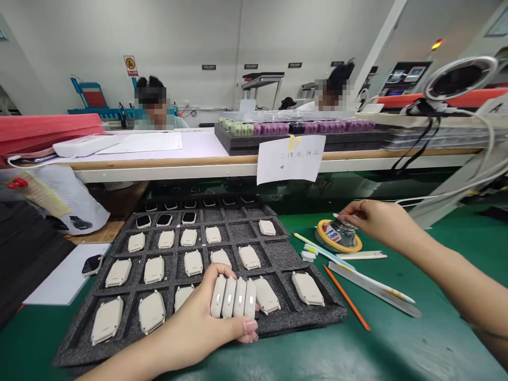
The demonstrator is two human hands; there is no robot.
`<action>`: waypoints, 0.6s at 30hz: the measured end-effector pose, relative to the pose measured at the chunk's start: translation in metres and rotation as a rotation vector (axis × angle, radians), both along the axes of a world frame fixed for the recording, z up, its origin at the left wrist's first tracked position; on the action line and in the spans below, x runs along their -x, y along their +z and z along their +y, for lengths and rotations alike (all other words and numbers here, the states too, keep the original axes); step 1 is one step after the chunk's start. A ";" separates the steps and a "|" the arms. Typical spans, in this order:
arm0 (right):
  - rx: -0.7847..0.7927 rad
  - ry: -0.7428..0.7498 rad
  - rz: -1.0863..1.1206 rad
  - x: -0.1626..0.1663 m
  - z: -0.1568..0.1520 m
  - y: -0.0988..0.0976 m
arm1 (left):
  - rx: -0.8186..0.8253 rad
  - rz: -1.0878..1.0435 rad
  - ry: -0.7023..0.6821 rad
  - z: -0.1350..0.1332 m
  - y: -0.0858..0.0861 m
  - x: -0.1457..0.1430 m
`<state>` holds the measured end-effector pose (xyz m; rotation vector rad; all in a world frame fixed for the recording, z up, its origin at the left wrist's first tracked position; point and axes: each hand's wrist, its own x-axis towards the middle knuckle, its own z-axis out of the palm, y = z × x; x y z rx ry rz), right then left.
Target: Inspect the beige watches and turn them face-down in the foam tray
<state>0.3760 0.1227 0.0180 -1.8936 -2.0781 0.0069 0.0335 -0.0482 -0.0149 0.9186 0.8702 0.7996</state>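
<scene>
My left hand [222, 317] is closed around a row of several cream watch cases [234, 297], held side by side with their edges up, above the near part of a dark foam tray [273, 251]. More cream watch cases [154, 269] lie in the tray's compartments, most with the back up. At the right, my right hand [363, 217] pinches over a small clear jar [344, 228], with something small and white at the fingertips that I cannot make out. The jar stands inside a yellow tape roll [323, 241].
Beside the tray lie an orange stick [347, 298], a white-and-blue pen-like tool [369, 278] and clear strips. One watch [92, 264] rests on white paper at left. A shelf [178, 172] with a paper note [291, 159] crosses behind; people sit beyond it.
</scene>
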 end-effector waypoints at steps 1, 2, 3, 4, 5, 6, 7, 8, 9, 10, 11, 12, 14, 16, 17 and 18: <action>-0.031 0.043 0.038 0.015 -0.009 0.002 | 0.003 -0.004 0.001 0.000 0.000 0.000; -0.053 0.107 0.084 0.033 -0.021 0.003 | 0.004 -0.008 0.001 0.000 0.000 -0.001; -0.062 0.190 0.130 0.052 -0.034 0.004 | 0.004 -0.010 0.002 0.000 0.001 -0.001; -0.060 0.284 0.170 0.071 -0.049 0.004 | 0.005 -0.009 0.000 0.001 0.001 -0.001; -0.055 0.425 0.222 0.090 -0.064 0.004 | 0.010 -0.003 -0.001 0.000 0.002 0.000; -0.078 0.696 0.331 0.107 -0.080 0.004 | 0.016 0.005 -0.003 0.000 0.002 0.000; -0.094 0.928 0.407 0.123 -0.093 0.004 | 0.017 0.015 0.000 0.000 0.003 0.000; -0.090 1.052 0.430 0.136 -0.105 0.005 | 0.013 0.030 0.001 0.000 0.003 0.000; -0.111 1.131 0.410 0.146 -0.114 0.005 | 0.005 0.047 0.005 0.000 0.003 0.000; -0.109 1.158 0.352 0.154 -0.120 0.005 | -0.008 0.062 0.009 -0.001 0.003 0.001; -0.133 1.170 0.310 0.159 -0.123 0.005 | -0.021 0.075 0.010 -0.001 0.004 0.001; -0.152 1.167 0.270 0.161 -0.123 0.005 | -0.031 0.085 0.003 0.000 0.004 0.001; -0.194 1.141 0.248 0.162 -0.118 0.004 | -0.037 0.114 -0.016 0.000 0.004 0.001; -0.222 1.109 0.285 0.160 -0.112 0.003 | -0.034 0.153 -0.032 0.001 0.005 0.002; -0.235 1.094 0.308 0.159 -0.111 0.002 | -0.032 0.166 -0.038 0.001 0.006 0.002; -0.241 1.085 0.322 0.159 -0.111 0.001 | -0.032 0.169 -0.038 0.002 0.006 0.002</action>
